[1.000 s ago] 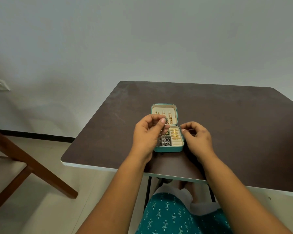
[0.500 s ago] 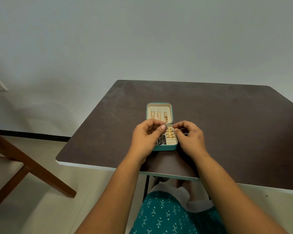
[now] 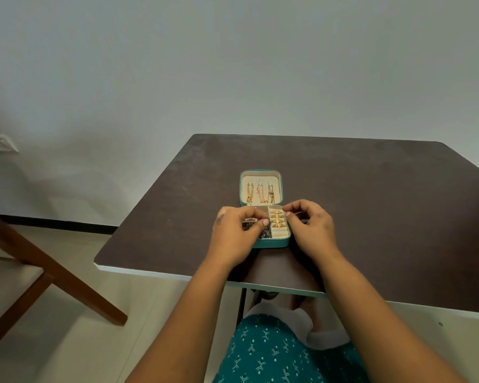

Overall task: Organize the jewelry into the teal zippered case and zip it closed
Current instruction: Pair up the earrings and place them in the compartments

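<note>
the teal zippered case (image 3: 271,244) is lying open on the table (image 3: 371,205), between both hands. a small ring (image 3: 250,219) is being pinched by the left hand (image 3: 234,233), judged for seating. the right hand (image 3: 309,228) is curled beside the rim; its hold cannot be told. gold rings (image 3: 277,219) are being shown just beyond the fingertips.

L hand (image 3: 234,230): dropped from above case (image 3: 263,208) onto left compartments, small ring (image 3: 250,219) in fingers. R hand (image 3: 310,228): closer to case's right edge.
</note>
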